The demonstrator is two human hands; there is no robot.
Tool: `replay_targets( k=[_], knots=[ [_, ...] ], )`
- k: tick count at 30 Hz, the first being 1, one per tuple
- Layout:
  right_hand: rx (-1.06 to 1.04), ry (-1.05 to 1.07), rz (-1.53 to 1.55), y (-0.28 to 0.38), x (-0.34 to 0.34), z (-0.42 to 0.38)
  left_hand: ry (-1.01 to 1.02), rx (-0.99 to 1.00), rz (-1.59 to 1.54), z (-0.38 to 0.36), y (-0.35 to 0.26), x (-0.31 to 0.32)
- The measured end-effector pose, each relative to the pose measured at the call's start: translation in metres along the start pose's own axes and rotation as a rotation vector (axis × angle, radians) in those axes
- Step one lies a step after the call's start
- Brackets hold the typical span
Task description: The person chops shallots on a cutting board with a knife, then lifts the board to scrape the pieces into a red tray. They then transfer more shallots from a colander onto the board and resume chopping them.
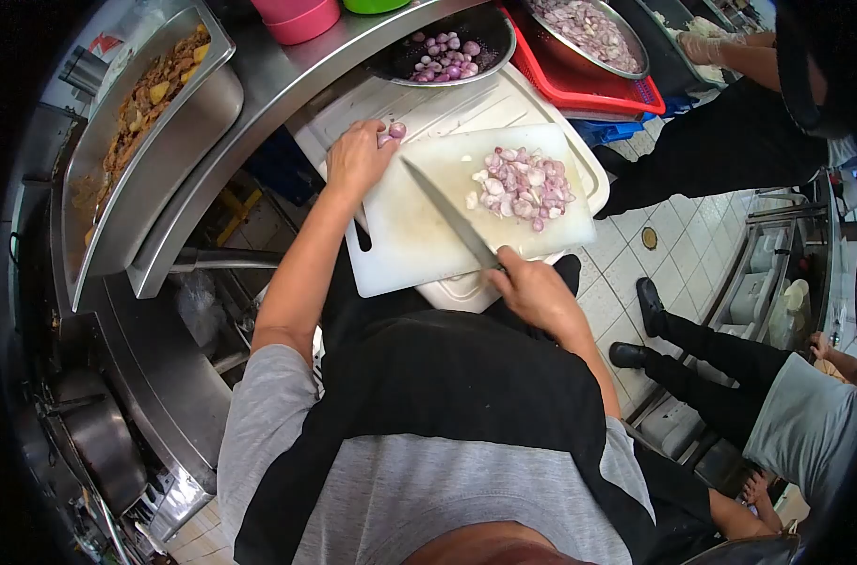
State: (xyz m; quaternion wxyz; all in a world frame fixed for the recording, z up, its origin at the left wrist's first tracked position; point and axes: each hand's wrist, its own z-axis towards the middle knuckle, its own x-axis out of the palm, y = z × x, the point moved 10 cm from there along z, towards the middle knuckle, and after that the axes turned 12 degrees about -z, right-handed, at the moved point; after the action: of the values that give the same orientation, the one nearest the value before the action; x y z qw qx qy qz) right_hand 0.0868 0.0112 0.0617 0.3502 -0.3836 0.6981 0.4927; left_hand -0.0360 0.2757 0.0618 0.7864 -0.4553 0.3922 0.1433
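Note:
My right hand [540, 294] is closed around the handle of a kitchen knife [452, 218], whose long blade slants across the white cutting board [400, 250] toward its far left corner. At that corner, my left hand [357, 158] curls its fingers around a couple of small purple shallots [392, 134]. A pile of cut shallots [525, 185] lies on the right half of the board, to the right of the blade. Beyond the board, a metal bowl [383, 62] contains several whole shallots [440, 58]. The board rests on a larger white plastic lid or tray [476, 106].
A red basket [598, 102] at the upper right carries a steel bowl of cut shallots [593, 33]. On the left counter stands a steel pan of cooked food [223, 94], near a pink container [303, 23]. Other people stand to the right, one with black shoes [649, 307] on the tiles.

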Motion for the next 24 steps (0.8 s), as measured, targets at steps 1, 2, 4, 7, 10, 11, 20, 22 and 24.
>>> replay_targets(
  k=[1, 2, 4, 7, 10, 11, 20, 22, 24],
  knots=[
    [0.003, 0.0, -0.003, -0.002, 0.004, 0.002, 0.077, -0.058, -0.007, 0.003, 0.006, 0.006],
    [-0.017, 0.002, 0.011, -0.002, 0.009, 0.005, 0.156, -0.115, -0.013, 0.005, 0.011, 0.013],
    [0.006, 0.0, 0.027, -0.012, 0.007, 0.012, 0.151, -0.137, -0.043, 0.007, 0.015, 0.01],
    [0.126, -0.083, 0.033, -0.046, -0.009, 0.017, 0.073, -0.141, -0.155, 0.001, 0.005, 0.001],
    [0.22, -0.124, -0.013, -0.064, -0.027, 0.012, 0.067, -0.002, -0.3, -0.024, -0.03, 0.007],
    [0.24, -0.132, -0.046, -0.065, -0.03, 0.009, 0.127, 0.114, -0.359, -0.036, -0.051, 0.016],
    [0.136, -0.149, -0.105, -0.031, -0.007, -0.011, 0.244, 0.314, -0.482, -0.089, -0.104, 0.039],
    [0.125, -0.171, -0.1, -0.027, -0.009, -0.013, 0.252, 0.257, -0.521, -0.088, -0.1, 0.041],
    [0.107, -0.132, -0.123, -0.017, -0.014, -0.016, 0.233, 0.25, -0.545, -0.086, -0.098, 0.04]
  ],
)
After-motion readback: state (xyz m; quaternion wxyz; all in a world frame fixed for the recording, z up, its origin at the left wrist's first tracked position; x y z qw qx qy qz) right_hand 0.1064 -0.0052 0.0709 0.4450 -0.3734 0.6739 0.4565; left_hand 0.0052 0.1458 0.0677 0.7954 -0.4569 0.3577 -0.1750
